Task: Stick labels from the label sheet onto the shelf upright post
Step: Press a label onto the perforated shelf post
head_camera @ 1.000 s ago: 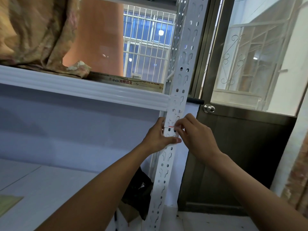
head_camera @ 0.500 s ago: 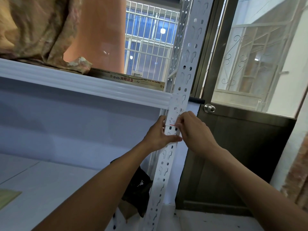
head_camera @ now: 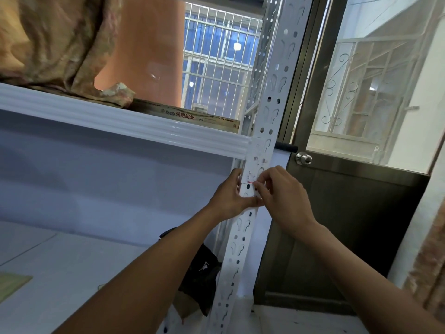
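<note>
Daylight comes in through the barred window and the glazed metal door on the right of the frame. In front of them the tall white perforated steel upright post runs from top centre to bottom centre. At mid-frame, just below where the white ribbed shelf beam meets the post, a small white paper label with a red line lies against the post's front face.

The left hand grips the post, fingers curled round its left edge and thumb laid across the front just under the label. The right hand has its fingers curled, with the tips bunched at the label's right edge by the red line. It looks like a pinch, though I cannot tell whether the paper is already stuck down there. I cannot make out the label sheet; the hands may be hiding it.

From where I stand, the step is seating this label. To do it well I would line the red rule up square with the post's edges before committing, then smooth from the held side across so no air is trapped. The face is full of slots, so pressure belongs on the solid metal between them, or the paper will dimple in. An edge hanging past the post's corner would likely lift later. The left hand's brace seems worth having while the right hand rubs.
</note>
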